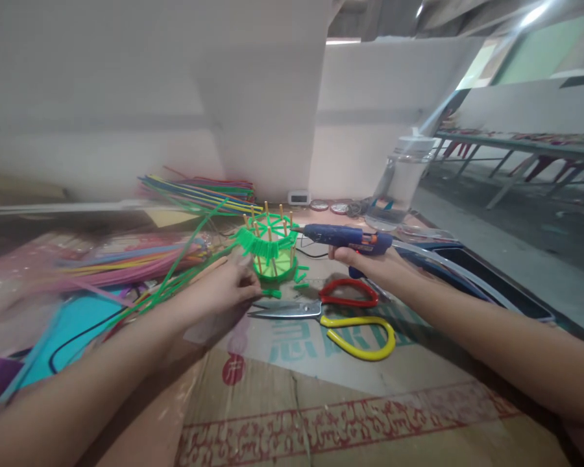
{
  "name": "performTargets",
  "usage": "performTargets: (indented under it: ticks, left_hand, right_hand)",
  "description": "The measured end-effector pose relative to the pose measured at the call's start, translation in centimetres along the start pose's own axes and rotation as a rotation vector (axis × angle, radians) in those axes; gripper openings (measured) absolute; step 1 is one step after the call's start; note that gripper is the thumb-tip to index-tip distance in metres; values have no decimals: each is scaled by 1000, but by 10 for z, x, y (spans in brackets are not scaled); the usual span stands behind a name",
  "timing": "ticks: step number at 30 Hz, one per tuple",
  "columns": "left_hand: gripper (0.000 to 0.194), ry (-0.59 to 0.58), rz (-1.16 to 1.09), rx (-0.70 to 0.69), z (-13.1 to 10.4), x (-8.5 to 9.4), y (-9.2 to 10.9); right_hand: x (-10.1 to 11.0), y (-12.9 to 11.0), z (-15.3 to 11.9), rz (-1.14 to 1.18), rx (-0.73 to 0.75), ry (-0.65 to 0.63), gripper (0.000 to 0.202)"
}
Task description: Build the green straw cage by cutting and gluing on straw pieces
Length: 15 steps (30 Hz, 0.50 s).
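Note:
My right hand is wrapped round a blue hot glue gun. Its nozzle points left, close to the upper rim of a bright green round frame with upright wooden sticks. Short green fuzzy pieces line part of that upper ring. At the frame's left side is my left hand, fingers curled together; what they hold, if anything, is hidden. A few short green pipe cleaner pieces lie beside its fingertips. Scissors with one red and one yellow handle lie nearer to me, blades pointing left.
Bundles of coloured pipe cleaners lie at the back and on plastic wrapping at left. A clear bottle stands back right, beyond a dark phone-like slab. Printed cardboard covers the near table. A small white device sits by the wall.

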<state>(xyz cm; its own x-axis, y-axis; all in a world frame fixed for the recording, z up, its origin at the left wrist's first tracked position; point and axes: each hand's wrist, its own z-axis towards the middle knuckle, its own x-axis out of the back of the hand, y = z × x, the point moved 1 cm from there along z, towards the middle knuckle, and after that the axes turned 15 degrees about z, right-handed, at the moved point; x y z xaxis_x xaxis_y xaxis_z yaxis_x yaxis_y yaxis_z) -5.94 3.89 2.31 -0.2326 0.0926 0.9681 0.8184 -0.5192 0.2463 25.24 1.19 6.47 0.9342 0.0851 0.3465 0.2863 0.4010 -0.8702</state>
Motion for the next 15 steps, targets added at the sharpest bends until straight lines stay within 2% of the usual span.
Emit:
performTargets:
  ticks: [2, 5, 7, 9, 11, 13, 15]
  left_hand:
    - [22, 3, -10, 31, 1, -5, 2]
    - [27, 2, -7, 44, -3, 9, 8]
    - [29, -52, -45, 21, -10, 22, 23]
    - [29, -54, -148, -32, -15, 28, 47]
    - [32, 43, -344, -23, -17, 22, 73]
    - [39, 181, -538, -30, -15, 9, 96]
    - [39, 172, -673, -54, -8, -5, 112]
  right_hand:
    - [0, -2, -2, -5, -27, -25, 34]
    - [-2, -11, -7, -1, -19, -57, 35]
    - [-6, -18, -11, 28, -8, -67, 34]
    - [-13, -24, -15, 91, -4, -52, 33]
    - [-22, -26, -16, 190, 8, -67, 35]
    - [-32, -26, -16, 284, 31, -153, 42]
    - [-39, -26, -16, 327, 41, -226, 49]
